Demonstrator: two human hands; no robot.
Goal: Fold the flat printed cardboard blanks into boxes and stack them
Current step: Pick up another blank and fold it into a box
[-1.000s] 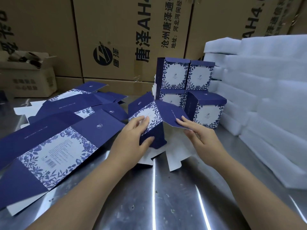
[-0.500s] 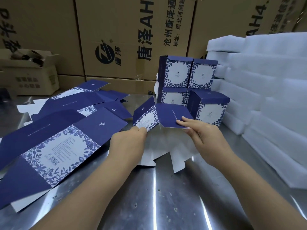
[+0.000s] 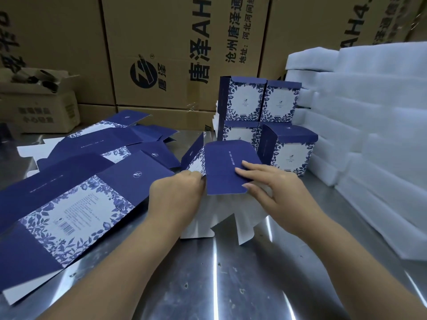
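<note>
A half-folded navy and floral cardboard blank (image 3: 225, 162) stands on the steel table (image 3: 231, 285) at the centre, its white flaps spread out below. My left hand (image 3: 178, 195) pinches its floral panel at the fold. My right hand (image 3: 270, 183) presses fingers flat on the navy panel and grips its lower edge. Behind stand several finished boxes (image 3: 261, 105) in a stack, with one box (image 3: 288, 151) in front at the right. Flat blanks (image 3: 69, 199) lie overlapped at the left.
Large brown shipping cartons (image 3: 180, 54) wall off the back. White foam slabs (image 3: 369, 135) are piled along the right. A small open carton (image 3: 39, 100) sits at the back left.
The navy panel has swung down toward me and now lies nearly flat. My left hand slid to the fold edge; my right hand moved onto the panel's face.
</note>
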